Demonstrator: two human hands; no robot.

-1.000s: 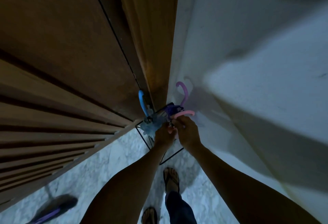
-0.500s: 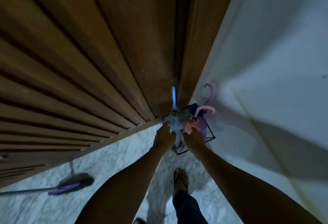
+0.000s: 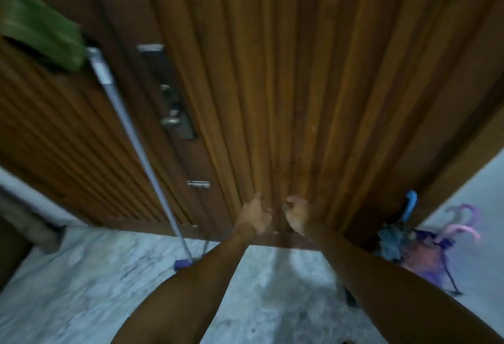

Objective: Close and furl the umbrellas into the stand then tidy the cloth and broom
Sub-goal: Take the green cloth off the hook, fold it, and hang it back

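Three furled umbrellas stand in a black wire stand (image 3: 451, 286) at the lower right: one with a blue handle (image 3: 410, 207), one with a pink hooked handle (image 3: 461, 230), one with a purple handle (image 3: 470, 211). My left hand (image 3: 255, 216) and my right hand (image 3: 296, 215) hover side by side in front of the wooden door, away from the stand, fingers loosely curled and holding nothing. A broom with a long grey pole (image 3: 136, 136) leans against the door at the left, its purple base (image 3: 181, 264) on the floor. A green cloth (image 3: 41, 30) hangs at the upper left.
The slatted wooden door (image 3: 300, 84) fills the middle, with a metal lock plate and handle (image 3: 171, 121) and a small bolt (image 3: 198, 184). Pale marble floor (image 3: 81, 289) lies below. A white wall (image 3: 463, 193) rises on the right behind the stand.
Both hands have let go of the umbrellas in the stand and drawn back. My view has swung left, so the stand now sits far right and the broom and green cloth appear.
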